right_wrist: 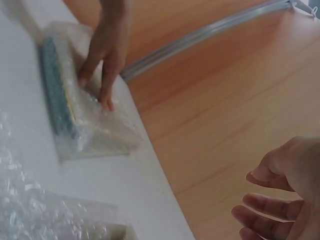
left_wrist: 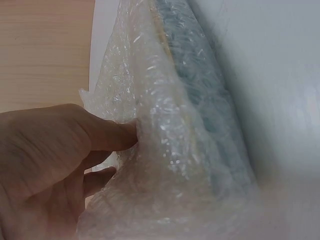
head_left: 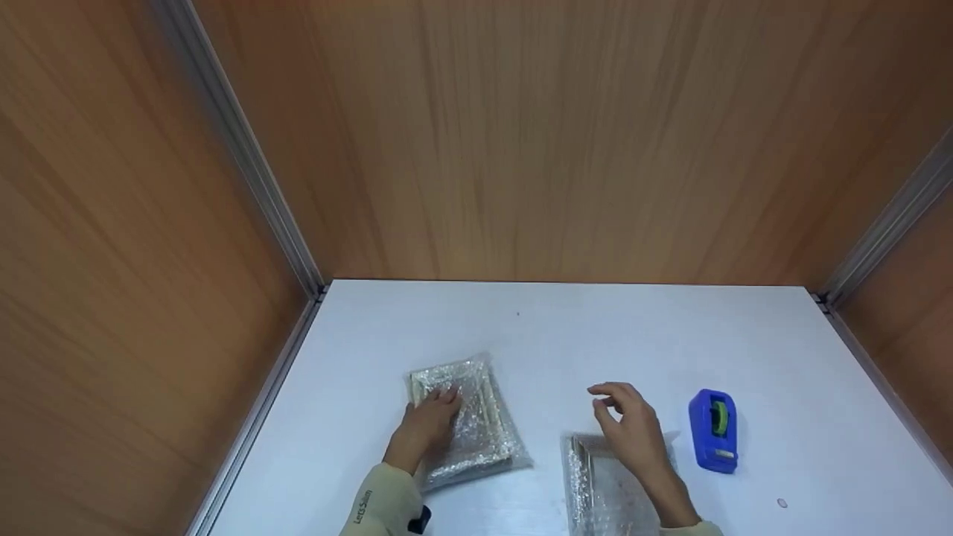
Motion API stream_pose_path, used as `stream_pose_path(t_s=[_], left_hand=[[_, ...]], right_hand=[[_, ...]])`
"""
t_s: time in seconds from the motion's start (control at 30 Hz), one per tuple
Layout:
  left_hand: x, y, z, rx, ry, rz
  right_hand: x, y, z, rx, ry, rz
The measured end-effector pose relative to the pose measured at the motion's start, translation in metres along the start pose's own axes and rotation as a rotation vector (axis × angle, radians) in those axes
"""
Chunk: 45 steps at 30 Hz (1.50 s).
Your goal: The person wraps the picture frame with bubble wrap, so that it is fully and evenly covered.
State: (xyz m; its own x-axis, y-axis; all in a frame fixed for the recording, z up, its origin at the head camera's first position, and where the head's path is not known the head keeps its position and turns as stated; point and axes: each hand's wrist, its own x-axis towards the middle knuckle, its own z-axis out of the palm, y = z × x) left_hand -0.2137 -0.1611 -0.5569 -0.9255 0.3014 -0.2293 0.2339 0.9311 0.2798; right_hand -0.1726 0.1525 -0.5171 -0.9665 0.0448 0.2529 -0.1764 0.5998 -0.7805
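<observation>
A bubble-wrapped package lies left of centre on the white table, its clear wrap loose and wrinkled. My left hand rests on its upper left part. Up close in the left wrist view, the thumb presses against the bubble wrap; part of the fingers is hidden. My right hand is raised over a second bubble-wrapped package, fingers loosely bent with nothing between them. This second package, with a frame-like border showing through its wrap, lies at the table's near edge, partly covered by the right forearm.
Right of my right hand stands a blue tape dispenser with a green roll core. A small clear round piece lies on the white table near the front right. Wooden panels in metal framing close off the back and sides.
</observation>
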Motion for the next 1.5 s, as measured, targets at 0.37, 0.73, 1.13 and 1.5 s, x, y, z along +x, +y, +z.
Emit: stream_pose_path(t_s=[0.37,0.73,1.13,1.5], left_hand=[[0.002,-0.004,0.001,-0.007,-0.016,-0.018],[-0.001,-0.009,0.001,-0.02,-0.005,-0.027],[-0.004,-0.01,-0.001,-0.009,0.013,-0.011],[-0.007,-0.008,0.0,0.004,0.005,-0.034]], right_hand=[[-0.008,0.045,-0.044,-0.117,-0.001,0.198],[-0.019,0.099,-0.086,-0.202,0.009,0.391],[-0.011,0.133,-0.108,-0.2,-0.121,0.581],[-0.005,0.137,-0.108,0.027,-0.188,0.756]])
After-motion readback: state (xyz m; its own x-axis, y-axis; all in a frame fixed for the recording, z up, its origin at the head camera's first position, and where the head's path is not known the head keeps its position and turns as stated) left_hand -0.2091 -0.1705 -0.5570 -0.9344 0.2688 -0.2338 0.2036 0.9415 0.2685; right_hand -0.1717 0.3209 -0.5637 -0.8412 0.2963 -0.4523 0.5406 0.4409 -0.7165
